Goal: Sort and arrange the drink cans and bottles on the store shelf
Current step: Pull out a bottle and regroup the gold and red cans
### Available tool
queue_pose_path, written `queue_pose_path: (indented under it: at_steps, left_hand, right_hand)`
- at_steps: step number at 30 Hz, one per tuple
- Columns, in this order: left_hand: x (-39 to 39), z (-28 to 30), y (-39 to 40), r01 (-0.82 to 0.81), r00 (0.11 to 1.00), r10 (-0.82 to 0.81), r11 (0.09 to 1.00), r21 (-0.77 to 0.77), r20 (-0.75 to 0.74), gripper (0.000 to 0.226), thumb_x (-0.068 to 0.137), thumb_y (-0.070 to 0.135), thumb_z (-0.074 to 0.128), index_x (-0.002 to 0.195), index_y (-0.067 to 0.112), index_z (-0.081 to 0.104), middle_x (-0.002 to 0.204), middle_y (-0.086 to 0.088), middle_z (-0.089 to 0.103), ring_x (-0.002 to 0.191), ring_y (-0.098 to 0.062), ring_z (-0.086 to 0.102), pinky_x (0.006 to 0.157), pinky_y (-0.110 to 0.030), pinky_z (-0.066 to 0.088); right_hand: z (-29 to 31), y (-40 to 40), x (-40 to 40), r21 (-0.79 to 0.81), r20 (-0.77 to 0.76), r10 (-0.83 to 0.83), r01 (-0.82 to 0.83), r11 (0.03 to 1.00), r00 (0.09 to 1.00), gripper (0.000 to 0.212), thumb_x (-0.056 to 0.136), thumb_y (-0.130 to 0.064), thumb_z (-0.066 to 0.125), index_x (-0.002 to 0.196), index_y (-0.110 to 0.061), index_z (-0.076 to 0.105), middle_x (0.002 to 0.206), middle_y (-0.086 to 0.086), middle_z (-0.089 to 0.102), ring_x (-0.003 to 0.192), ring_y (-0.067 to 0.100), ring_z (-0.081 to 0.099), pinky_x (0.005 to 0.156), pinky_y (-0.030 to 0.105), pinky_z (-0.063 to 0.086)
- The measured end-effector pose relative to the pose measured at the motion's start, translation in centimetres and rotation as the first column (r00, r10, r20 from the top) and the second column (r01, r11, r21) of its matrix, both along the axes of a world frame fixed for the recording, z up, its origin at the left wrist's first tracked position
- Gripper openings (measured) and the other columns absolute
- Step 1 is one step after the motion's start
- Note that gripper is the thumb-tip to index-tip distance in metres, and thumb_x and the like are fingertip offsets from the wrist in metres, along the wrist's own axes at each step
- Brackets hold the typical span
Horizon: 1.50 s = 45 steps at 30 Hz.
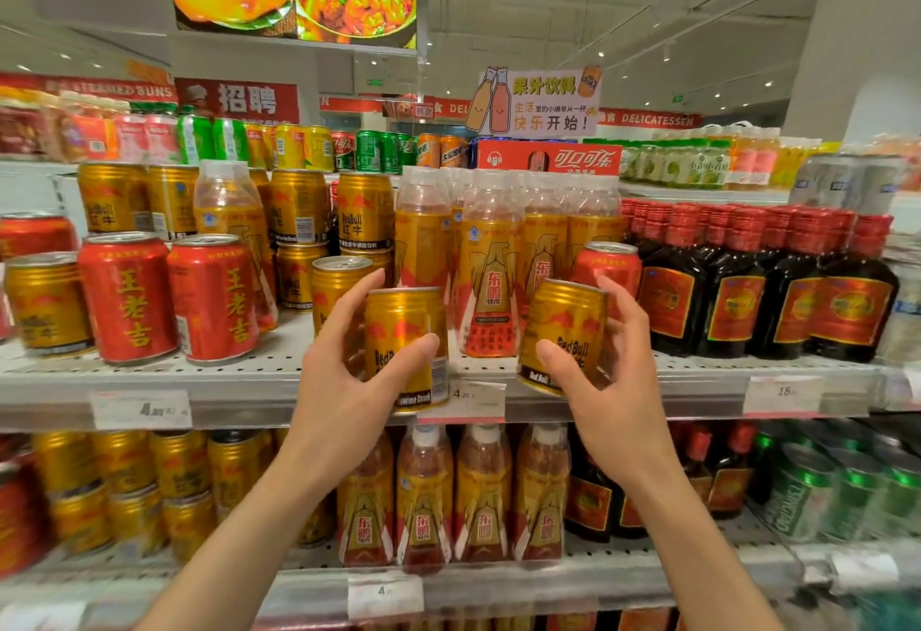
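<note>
two gold cans are held off the shelf's front edge (pixel 249 383): left hand (pixel 344 371) grips an upright can (pixel 406 346), right hand (pixel 605 371) a left-tilted can (pixel 563 331); the gold row lies to the left, nearer the left hand.

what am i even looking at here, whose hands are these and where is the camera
There is one picture, taken by a wide-angle camera worn on a person's head, looking forward and down. No machine: these are the person's own bare hands. The left hand holds a gold can upright; the right hand holds a second gold can, tilted. Both are in front of a store shelf. On it stand red cans, more gold cans, yellow-labelled bottles in the middle, and dark bottles with red caps to the right.
</note>
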<state>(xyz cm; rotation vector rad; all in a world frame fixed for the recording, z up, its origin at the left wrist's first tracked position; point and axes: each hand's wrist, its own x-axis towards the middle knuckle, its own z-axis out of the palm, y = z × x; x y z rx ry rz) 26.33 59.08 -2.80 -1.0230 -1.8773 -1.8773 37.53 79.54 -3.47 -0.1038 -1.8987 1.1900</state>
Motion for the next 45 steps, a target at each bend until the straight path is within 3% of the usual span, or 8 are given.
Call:
queue_pose_path:
  at_steps: [5, 9, 15, 19, 22, 26, 28, 45]
  left_hand:
    - [1.3, -3.0, -2.8, -0.026, 0.998, 0.027, 1.000, -0.018, 0.060, 0.070, 0.078, 0.039, 0.083, 0.140, 0.037, 0.052, 0.117, 0.039, 0.063, 0.110, 0.013, 0.061, 0.083, -0.004, 0.047]
    - [1.9, -6.1, -5.5, -0.074, 0.989, 0.077, 0.997, -0.024, 0.124, 0.070, 0.076, 0.040, 0.084, 0.139, 0.037, 0.053, 0.118, 0.048, 0.057, 0.111, 0.024, 0.053, 0.082, 0.003, 0.040]
    - [0.1, -8.3, -10.3, -0.084, 0.984, 0.088, 0.996, -0.034, 0.153, 0.065, 0.076, 0.045, 0.082, 0.135, 0.040, 0.055, 0.120, 0.047, 0.056, 0.113, 0.023, 0.052, 0.083, 0.005, 0.038]
    - [-2.6, -8.6, -14.5, -0.003, 0.990, 0.008, 0.999, -0.039, 0.139, 0.069, 0.072, 0.044, 0.078, 0.136, 0.037, 0.055, 0.121, 0.044, 0.058, 0.114, 0.021, 0.053, 0.085, 0.004, 0.038]
    - [-5.1, -8.3, -18.4, 0.065, 0.988, -0.061, 0.997, -0.028, 0.139, 0.075, 0.064, 0.057, 0.076, 0.134, 0.041, 0.056, 0.119, 0.040, 0.061, 0.111, 0.015, 0.059, 0.084, 0.001, 0.041]
    - [-8.2, -7.6, -22.9, 0.089, 0.989, -0.086, 0.996, -0.019, 0.120, 0.074, 0.063, 0.061, 0.074, 0.133, 0.048, 0.054, 0.118, 0.031, 0.066, 0.109, 0.007, 0.063, 0.088, -0.009, 0.047]
    - [-9.4, -7.0, -24.6, 0.114, 0.988, -0.111, 0.993, -0.024, 0.105, 0.073, 0.064, 0.062, 0.075, 0.133, 0.050, 0.053, 0.120, 0.025, 0.067, 0.111, 0.001, 0.065, 0.092, -0.019, 0.050]
    - [-17.6, 0.6, -28.6, 0.118, 0.959, -0.137, 0.989, -0.089, -0.249, 0.072, 0.074, 0.050, 0.079, 0.138, 0.029, 0.052, 0.128, 0.021, 0.060, 0.113, 0.002, 0.062, 0.087, -0.009, 0.050]
  right_hand:
    - [-2.4, -2.4, 1.3, -0.014, 0.076, 0.038, -0.037, 0.999, 0.996, 0.078, 0.082, -0.040, 0.077, 0.142, -0.058, 0.030, 0.138, -0.020, 0.049, 0.118, -0.015, 0.051, 0.084, 0.005, 0.049]
    - [-4.3, -4.5, 2.0, -0.054, 0.084, 0.015, -0.010, 0.998, 0.996, 0.080, 0.081, -0.037, 0.079, 0.141, -0.061, 0.031, 0.141, -0.019, 0.050, 0.123, 0.001, 0.056, 0.098, 0.026, 0.049]
    - [-7.2, -9.5, 1.4, -0.115, 0.181, 0.027, -0.006, 0.993, 0.983, 0.077, 0.079, -0.036, 0.079, 0.139, -0.058, 0.036, 0.138, -0.021, 0.050, 0.117, -0.004, 0.059, 0.089, 0.015, 0.052]
    - [-8.1, -14.4, -0.2, -0.145, 0.206, -0.041, 0.071, 0.987, 0.978, 0.077, 0.076, -0.043, 0.078, 0.139, -0.060, 0.036, 0.143, -0.022, 0.045, 0.127, 0.002, 0.053, 0.104, 0.033, 0.048]
    - [-7.9, -18.7, -2.0, -0.147, 0.192, -0.096, 0.126, 0.981, 0.977, 0.075, 0.076, -0.041, 0.078, 0.138, -0.058, 0.038, 0.135, -0.028, 0.047, 0.115, -0.015, 0.054, 0.096, 0.019, 0.047]
    - [-7.4, -23.3, -4.3, -0.129, 0.198, -0.130, 0.157, 0.979, 0.971, 0.073, 0.078, -0.034, 0.079, 0.136, -0.055, 0.040, 0.132, -0.024, 0.049, 0.107, -0.014, 0.058, 0.080, 0.004, 0.048]
    - [-6.6, -25.3, -5.2, -0.114, 0.197, -0.147, 0.172, 0.979, 0.969, 0.073, 0.076, -0.035, 0.079, 0.136, -0.054, 0.041, 0.131, -0.024, 0.051, 0.104, -0.013, 0.059, 0.078, 0.005, 0.050]
    - [3.0, -29.1, -13.2, 0.196, 0.135, -0.269, 0.240, 0.951, 0.954, 0.061, 0.080, -0.035, 0.080, 0.120, -0.038, 0.035, 0.115, -0.017, 0.051, 0.096, -0.011, 0.058, 0.081, 0.023, 0.054]
